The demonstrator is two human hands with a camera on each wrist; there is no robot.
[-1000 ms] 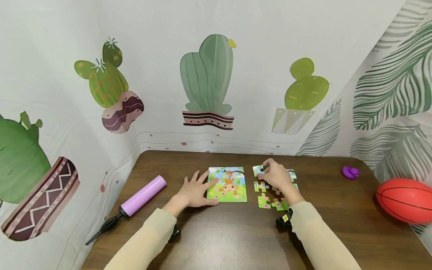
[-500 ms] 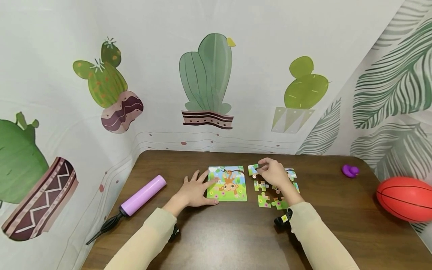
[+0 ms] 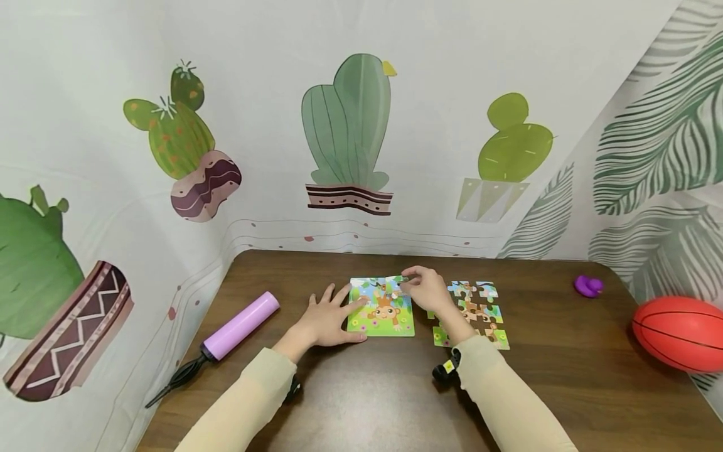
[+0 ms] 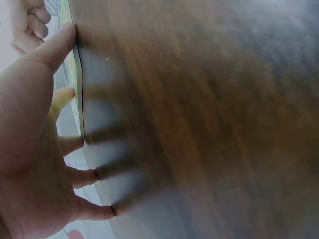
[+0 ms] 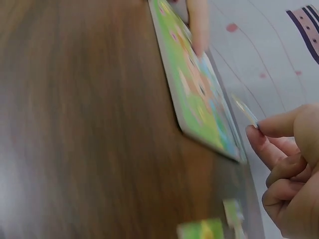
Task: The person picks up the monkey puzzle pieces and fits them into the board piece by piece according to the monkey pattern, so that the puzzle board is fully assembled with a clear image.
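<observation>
A square puzzle board with a monkey picture lies on the table. My left hand is spread flat beside it, thumb and index finger over its left edge; the left wrist view shows the fingers straight. Above the board's upper right part, my right hand pinches a jigsaw piece between thumb and fingertips. In the right wrist view that piece is seen nearly edge-on, raised over the board. More jigsaw pieces lie in loose rows to the right, some hidden behind the right forearm.
A lilac hand pump with a black nozzle lies on the left of the brown table. Far right are a purple rubber duck and a red ball. A cactus-print cloth hangs behind the table.
My right hand has carried the jigsaw piece left, from the loose rows to over the board's upper right, uncovering more loose pieces. The left hand has stayed in place.
</observation>
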